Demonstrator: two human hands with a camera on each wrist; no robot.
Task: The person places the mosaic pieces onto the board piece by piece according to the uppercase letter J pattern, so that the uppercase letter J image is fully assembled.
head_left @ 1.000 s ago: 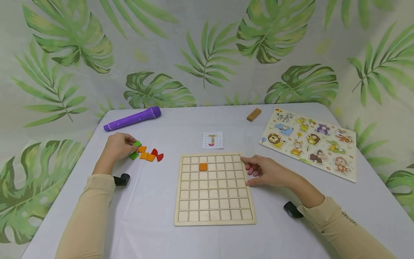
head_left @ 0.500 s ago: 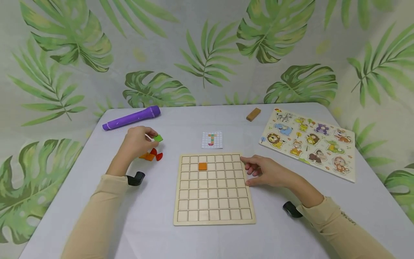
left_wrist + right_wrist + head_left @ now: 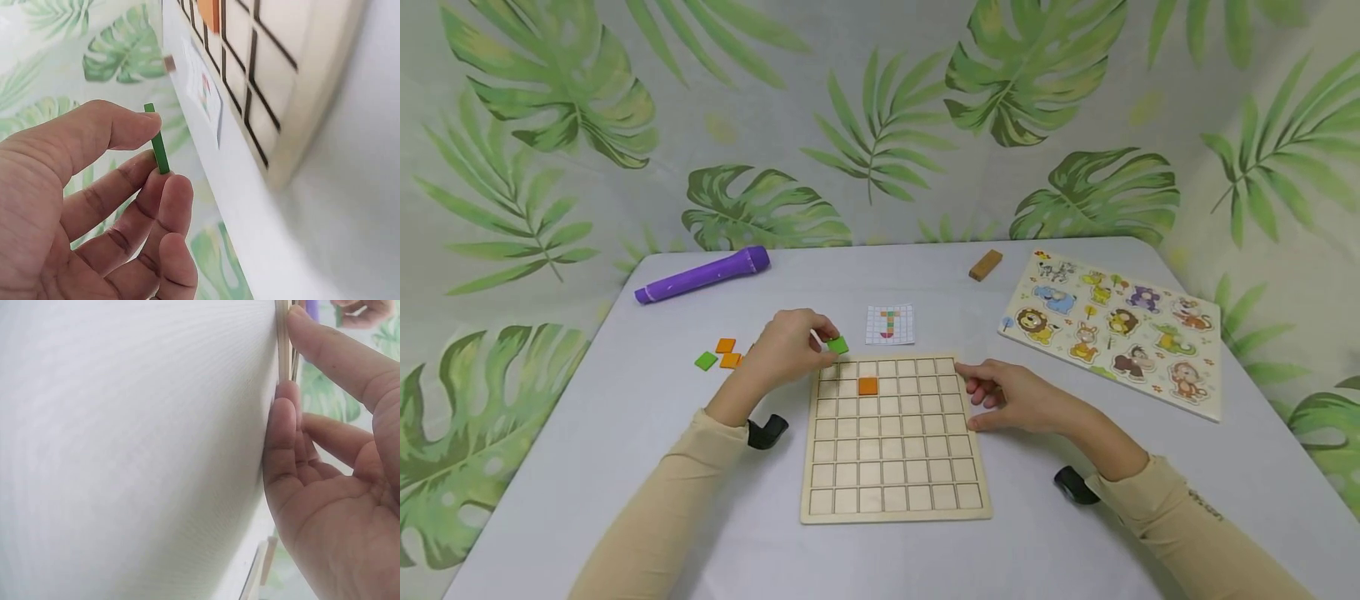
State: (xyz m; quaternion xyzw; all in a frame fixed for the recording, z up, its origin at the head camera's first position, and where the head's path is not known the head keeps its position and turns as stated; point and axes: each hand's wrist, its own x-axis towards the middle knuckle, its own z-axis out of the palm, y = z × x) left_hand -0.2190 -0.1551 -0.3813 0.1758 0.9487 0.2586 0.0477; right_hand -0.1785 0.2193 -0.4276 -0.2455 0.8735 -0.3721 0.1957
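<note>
In the head view my left hand [image 3: 786, 350] holds a green square tile [image 3: 837, 345] just above the far left corner of the wooden grid board [image 3: 871, 451]. The left wrist view shows that tile [image 3: 159, 147] edge-on, pinched between thumb and fingertips. An orange tile [image 3: 868, 386] sits in one cell of the board's second row. At the board's right edge, my right hand [image 3: 1022, 396] touches the side with thumb and index finger, its other fingers loosely bent. Behind the board lies a small pattern card [image 3: 890, 324] with a coloured J-like shape.
Left of the board lie a green tile [image 3: 706, 361] and orange tiles [image 3: 726, 345], partly hidden by my left hand. A purple microphone-shaped object [image 3: 703, 275], a small wooden block [image 3: 986, 265] and an animal puzzle board [image 3: 1112, 333] stand farther back.
My left hand has picked up a green tile from the loose pieces and carried it right, to the board's far left corner. My right hand stays at the board's edge.
</note>
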